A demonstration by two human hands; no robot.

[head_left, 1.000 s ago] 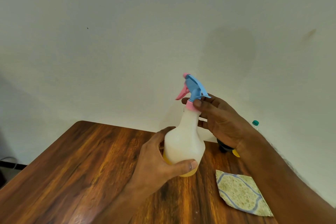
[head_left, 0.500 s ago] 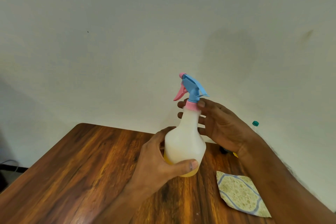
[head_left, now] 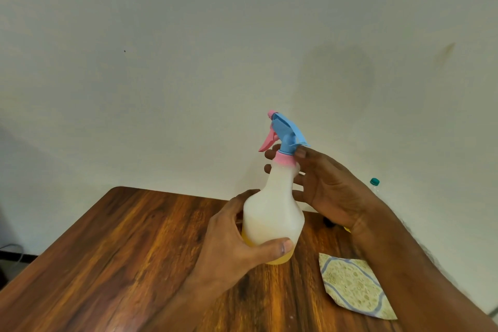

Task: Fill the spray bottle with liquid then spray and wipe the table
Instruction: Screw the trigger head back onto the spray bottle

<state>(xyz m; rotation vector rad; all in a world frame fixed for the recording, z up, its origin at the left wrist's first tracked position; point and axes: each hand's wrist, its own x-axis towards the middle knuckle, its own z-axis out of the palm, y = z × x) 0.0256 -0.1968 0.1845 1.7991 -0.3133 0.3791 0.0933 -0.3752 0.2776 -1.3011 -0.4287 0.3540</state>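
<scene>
A white spray bottle (head_left: 272, 210) with yellowish liquid at its bottom is held upright above the wooden table (head_left: 121, 264). Its spray head (head_left: 285, 132) is blue with a pink trigger and a pink collar. My left hand (head_left: 237, 248) grips the bottle's wide lower body. My right hand (head_left: 328, 191) is at the neck, thumb and fingertips around the pink collar, the other fingers loosely spread behind the bottle. A folded patterned cloth (head_left: 355, 286) lies on the table to the right.
A green-capped clear bottle (head_left: 374, 183) stands behind my right wrist at the table's back right. A dark object with a yellow part (head_left: 330, 224) is mostly hidden under my right hand. A pale wall runs close behind the table.
My right hand has loosened at the collar, its fingers spreading from a tighter grip. The spray head has turned slightly. The left hand and bottle stay in place.
</scene>
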